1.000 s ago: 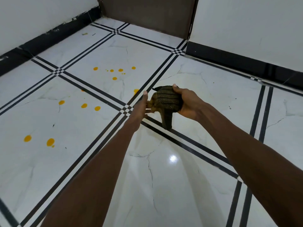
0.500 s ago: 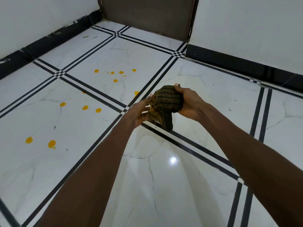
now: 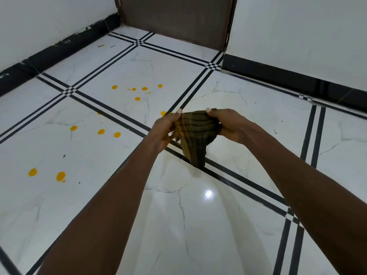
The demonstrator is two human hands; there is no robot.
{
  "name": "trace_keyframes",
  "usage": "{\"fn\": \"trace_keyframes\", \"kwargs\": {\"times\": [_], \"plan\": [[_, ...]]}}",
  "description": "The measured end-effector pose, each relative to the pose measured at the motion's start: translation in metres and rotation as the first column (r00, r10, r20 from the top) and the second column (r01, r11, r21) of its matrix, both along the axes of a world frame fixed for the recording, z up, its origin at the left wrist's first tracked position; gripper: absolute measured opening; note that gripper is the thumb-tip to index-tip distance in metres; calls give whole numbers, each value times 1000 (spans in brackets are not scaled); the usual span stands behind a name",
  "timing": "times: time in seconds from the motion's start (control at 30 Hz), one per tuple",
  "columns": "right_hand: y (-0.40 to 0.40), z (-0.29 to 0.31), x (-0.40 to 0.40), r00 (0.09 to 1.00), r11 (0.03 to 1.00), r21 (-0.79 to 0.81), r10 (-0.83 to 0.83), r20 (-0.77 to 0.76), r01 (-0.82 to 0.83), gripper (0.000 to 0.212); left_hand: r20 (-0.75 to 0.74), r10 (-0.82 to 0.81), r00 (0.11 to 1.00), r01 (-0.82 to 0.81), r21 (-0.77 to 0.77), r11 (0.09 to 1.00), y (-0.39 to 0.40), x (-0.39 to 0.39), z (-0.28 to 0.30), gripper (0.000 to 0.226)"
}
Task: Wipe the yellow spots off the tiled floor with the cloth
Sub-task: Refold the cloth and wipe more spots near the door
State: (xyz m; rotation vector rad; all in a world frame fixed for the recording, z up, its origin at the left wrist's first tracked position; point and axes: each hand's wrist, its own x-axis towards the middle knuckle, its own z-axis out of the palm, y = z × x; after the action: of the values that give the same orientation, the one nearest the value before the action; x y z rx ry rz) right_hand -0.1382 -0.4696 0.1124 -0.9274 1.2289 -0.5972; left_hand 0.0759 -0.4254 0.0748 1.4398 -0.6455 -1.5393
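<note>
head view: left hand and right hand each grip the cloth above yellow spots.

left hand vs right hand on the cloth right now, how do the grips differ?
The left hand pinches the cloth's left edge with its thumb up at the top corner; the right hand bunches the right end in a fuller fist. The left hand's fingers sit partly loose under the fabric; the right hand's are curled tight. Both hold the cloth in the air above the tiled floor, with a tail hanging down between them.
</note>
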Motion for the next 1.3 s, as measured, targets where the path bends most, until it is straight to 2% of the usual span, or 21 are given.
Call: {"fn": "trace_keyframes", "kwargs": {"times": [0.07,0.1,0.2,0.27,0.33,0.43,0.5,0.63,0.73,0.8,0.87,1.0,1.07,1.13,1.2,1.23,1.3], "plan": [[-8,-7,-9,969,991,-122,28,-244,-60,28,76,5,997,-2,-46,999,-2,6,0,26],[-9,-8,-12,961,988,-142,17,-276,-58,35,114,10,993,-2,-68,998,-3,8,1,28],[-10,-3,-17,982,982,-173,48,-182,-80,56,246,74,967,-47,-113,992,-4,8,11,38],[-10,-2,-17,983,959,-249,97,-156,-135,56,308,131,942,-88,-152,984,-6,8,18,48],[-12,-3,-18,955,902,-378,104,-277,-207,50,321,155,934,-94,-196,976,-6,9,26,53],[-14,0,-14,873,806,-500,42,-486,-317,42,436,54,898,57,-238,970,-10,18,31,54],[-13,3,-10,814,744,-553,-20,-580,-376,34,517,-46,855,194,-236,952,-11,21,35,47],[-9,2,-11,762,664,-630,-139,-633,-402,22,667,-224,710,416,-142,898,-13,16,43,46],[-6,0,-12,735,663,-637,-188,-651,-394,17,810,-194,554,447,-93,890,-18,10,44,37],[-7,-1,-13,755,688,-622,-164,-635,-373,14,846,-128,517,409,-113,905,-19,7,43,29],[-11,0,-16,767,723,-576,-101,-634,-382,14,848,-75,524,373,-149,916,-20,7,40,26],[-17,-3,-18,690,722,-488,-21,-724,-490,19,857,0,515,330,-198,923,-21,7,36,25],[-18,-1,-16,673,707,-492,-31,-739,-508,20,864,21,503,315,-206,926,-23,8,35,25],[-19,3,-16,710,691,-540,-54,-702,-481,20,871,43,490,301,-215,929,-24,10,34,27],[-19,9,-19,856,775,-537,10,-517,-333,19,839,68,540,262,-244,934,-24,15,38,31],[-19,11,-20,921,832,-490,60,-386,-260,23,788,65,612,233,-259,937,-22,18,43,33],[-18,17,-19,977,893,-415,106,-184,-175,31,634,25,773,190,-269,944,-18,23,55,35]]}}
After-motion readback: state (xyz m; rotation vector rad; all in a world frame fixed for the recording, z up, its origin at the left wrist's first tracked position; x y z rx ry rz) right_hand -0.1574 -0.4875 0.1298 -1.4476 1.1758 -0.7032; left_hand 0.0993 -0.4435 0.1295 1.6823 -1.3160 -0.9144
